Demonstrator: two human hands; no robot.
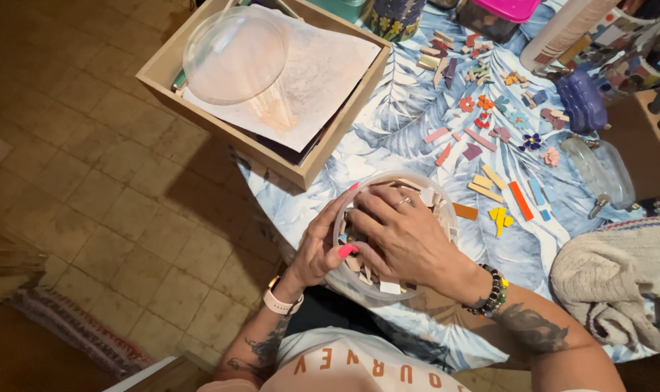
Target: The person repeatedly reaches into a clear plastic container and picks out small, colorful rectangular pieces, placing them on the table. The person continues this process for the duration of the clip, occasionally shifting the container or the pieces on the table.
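Worktop (417,109) draped in blue leaf-print cloth. Wooden box (272,156) overhangs left edge. Clear plastic tub (388,290) at near edge. Coloured mosaic tile pieces (490,138) scattered mid-surface. Purple bottle (580,101), clear glass bottle (599,170), folded beige towel (613,279) toward right edge.

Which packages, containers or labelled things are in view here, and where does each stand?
Clear round tub: at the table's near edge, full of pale tile bits; left hand grips its side, right hand reaches inside.
Wooden box: upper left, holding paper and a clear dome.
Pink-lidded dark container: top edge.
White cylinder with a coloured label: top right, tilted.
Purple ridged container: right of the loose pieces.
No signs or screens.
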